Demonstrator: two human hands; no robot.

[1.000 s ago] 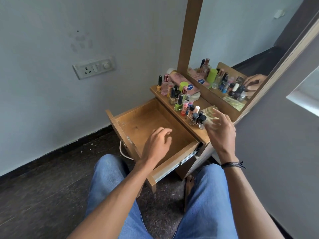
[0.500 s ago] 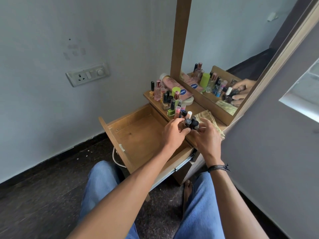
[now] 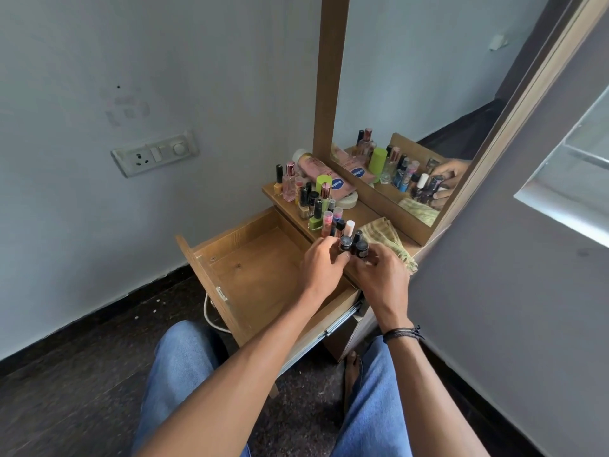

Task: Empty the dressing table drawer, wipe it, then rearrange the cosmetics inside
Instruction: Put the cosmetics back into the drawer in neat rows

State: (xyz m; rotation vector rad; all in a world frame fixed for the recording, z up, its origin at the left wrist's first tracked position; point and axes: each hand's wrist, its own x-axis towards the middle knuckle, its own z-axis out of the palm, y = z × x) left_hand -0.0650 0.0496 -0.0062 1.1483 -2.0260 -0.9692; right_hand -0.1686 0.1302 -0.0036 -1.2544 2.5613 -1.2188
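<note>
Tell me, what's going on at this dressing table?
A person sits at the dressing table with its drawer pulled out and bare inside. The left hand and right hand both pinch a cluster of small dark-capped bottles at the near end of its top. More cosmetics stand in a row behind them, and a folded cloth lies beside the right hand.

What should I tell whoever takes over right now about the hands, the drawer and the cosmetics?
Left hand and right hand: both pinch the dark-capped bottles at the front edge of the tabletop.
Drawer: pulled open, nothing visible inside.
Other cosmetics and the cloth: on the tabletop.
Done: emptying; wiping cannot be confirmed.
Left: arrange the cosmetics back inside.
</note>
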